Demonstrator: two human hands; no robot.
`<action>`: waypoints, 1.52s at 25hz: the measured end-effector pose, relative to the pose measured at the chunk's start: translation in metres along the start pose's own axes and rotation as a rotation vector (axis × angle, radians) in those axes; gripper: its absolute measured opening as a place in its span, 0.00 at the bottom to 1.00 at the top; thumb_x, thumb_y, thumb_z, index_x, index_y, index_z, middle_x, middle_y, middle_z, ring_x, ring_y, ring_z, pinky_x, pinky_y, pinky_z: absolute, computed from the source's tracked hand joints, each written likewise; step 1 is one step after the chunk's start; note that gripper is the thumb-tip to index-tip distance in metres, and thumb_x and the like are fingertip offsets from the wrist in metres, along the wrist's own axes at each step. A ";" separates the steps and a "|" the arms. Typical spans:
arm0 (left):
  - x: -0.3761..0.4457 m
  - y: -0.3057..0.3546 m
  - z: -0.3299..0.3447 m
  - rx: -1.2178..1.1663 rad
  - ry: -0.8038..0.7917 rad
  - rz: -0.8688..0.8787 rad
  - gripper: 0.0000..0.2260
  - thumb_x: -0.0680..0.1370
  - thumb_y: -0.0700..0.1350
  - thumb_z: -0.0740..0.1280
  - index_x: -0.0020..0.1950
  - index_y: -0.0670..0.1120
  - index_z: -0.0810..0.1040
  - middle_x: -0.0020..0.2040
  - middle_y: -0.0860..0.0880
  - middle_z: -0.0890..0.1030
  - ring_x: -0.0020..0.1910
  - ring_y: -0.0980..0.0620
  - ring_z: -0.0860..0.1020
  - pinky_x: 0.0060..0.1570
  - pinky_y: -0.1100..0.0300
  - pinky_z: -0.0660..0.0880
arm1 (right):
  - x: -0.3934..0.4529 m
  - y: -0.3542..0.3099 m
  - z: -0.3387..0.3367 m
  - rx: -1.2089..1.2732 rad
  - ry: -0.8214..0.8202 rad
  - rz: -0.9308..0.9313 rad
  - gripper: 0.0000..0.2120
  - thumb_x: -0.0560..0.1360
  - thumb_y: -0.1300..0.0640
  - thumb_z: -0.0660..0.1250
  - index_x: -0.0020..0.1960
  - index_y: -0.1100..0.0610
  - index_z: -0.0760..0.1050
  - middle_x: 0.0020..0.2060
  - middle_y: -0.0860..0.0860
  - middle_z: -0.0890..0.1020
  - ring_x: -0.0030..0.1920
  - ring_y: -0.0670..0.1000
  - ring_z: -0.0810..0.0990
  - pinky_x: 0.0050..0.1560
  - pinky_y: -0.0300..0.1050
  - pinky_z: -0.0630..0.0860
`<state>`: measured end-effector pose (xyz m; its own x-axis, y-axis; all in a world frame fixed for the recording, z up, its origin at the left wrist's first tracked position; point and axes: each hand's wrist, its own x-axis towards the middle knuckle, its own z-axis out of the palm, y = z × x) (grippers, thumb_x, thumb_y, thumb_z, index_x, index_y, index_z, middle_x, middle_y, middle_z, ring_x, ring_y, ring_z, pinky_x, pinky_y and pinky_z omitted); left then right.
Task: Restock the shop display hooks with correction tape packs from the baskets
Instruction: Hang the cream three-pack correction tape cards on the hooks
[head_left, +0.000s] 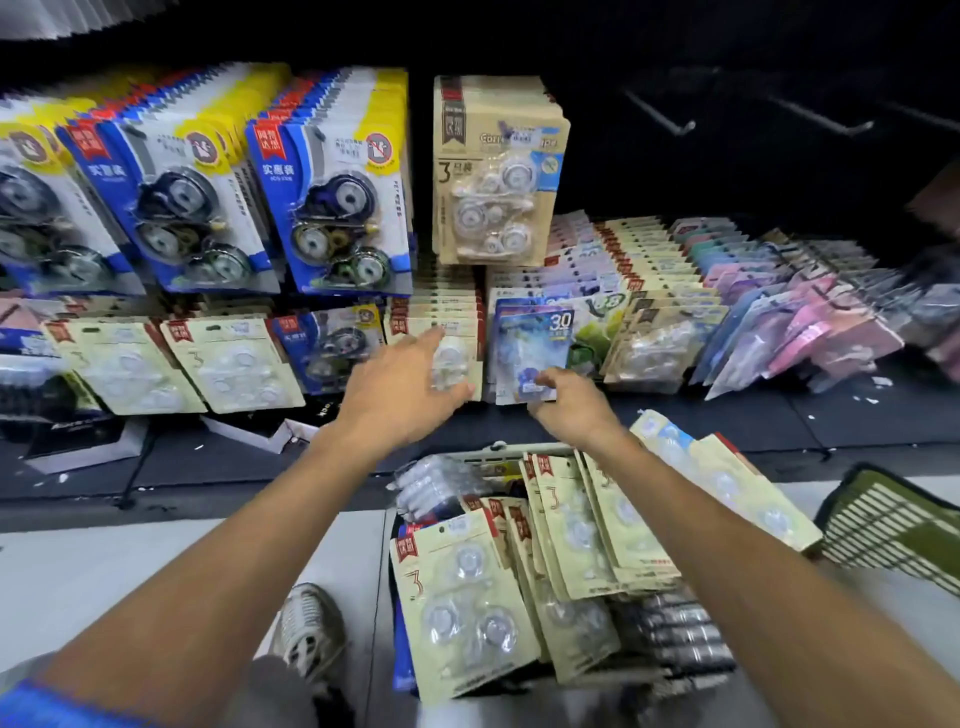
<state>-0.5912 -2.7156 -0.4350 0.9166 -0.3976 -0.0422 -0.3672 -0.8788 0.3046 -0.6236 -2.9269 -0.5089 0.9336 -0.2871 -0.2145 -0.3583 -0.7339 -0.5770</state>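
Note:
My left hand (402, 382) reaches out to a row of beige correction tape packs (451, 343) hanging on a low hook, its straight fingers lying against the front pack. My right hand (569, 397) pinches the lower edge of a blue pack (532, 345) marked 30 on the neighbouring hook. Below my arms a basket (498, 452) holds several beige three-piece packs (462, 597), some upright, some leaning.
Blue packs (332, 192) and a beige row (493, 171) hang on upper hooks. Bare hooks (660, 117) stick out at the upper right. Pink and pastel packs (810, 322) fill the lower right. A green basket (893, 525) sits at the right; my shoe (311, 623) is on the floor.

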 end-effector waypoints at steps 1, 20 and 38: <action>-0.002 0.003 0.013 -0.007 -0.043 0.002 0.32 0.80 0.61 0.65 0.80 0.50 0.63 0.74 0.46 0.73 0.71 0.42 0.72 0.64 0.48 0.74 | -0.002 0.007 -0.005 -0.021 0.030 -0.004 0.18 0.78 0.55 0.66 0.68 0.55 0.75 0.66 0.55 0.77 0.65 0.58 0.76 0.61 0.48 0.74; -0.008 0.115 0.135 -0.058 -0.250 0.209 0.23 0.80 0.54 0.66 0.74 0.53 0.70 0.69 0.51 0.78 0.67 0.47 0.76 0.60 0.53 0.75 | -0.051 0.236 -0.078 0.085 -0.095 0.726 0.50 0.53 0.34 0.82 0.65 0.62 0.72 0.57 0.56 0.82 0.56 0.56 0.81 0.60 0.50 0.77; 0.005 0.135 0.129 -0.307 -0.269 0.112 0.18 0.78 0.53 0.69 0.67 0.52 0.77 0.60 0.51 0.82 0.59 0.48 0.79 0.57 0.55 0.75 | -0.067 0.169 -0.165 0.564 0.295 0.338 0.23 0.63 0.61 0.83 0.54 0.55 0.77 0.47 0.51 0.84 0.44 0.49 0.82 0.43 0.39 0.78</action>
<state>-0.6565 -2.8702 -0.5172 0.7848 -0.5767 -0.2270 -0.3610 -0.7231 0.5889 -0.7477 -3.1330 -0.4617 0.7028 -0.6552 -0.2771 -0.4936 -0.1688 -0.8531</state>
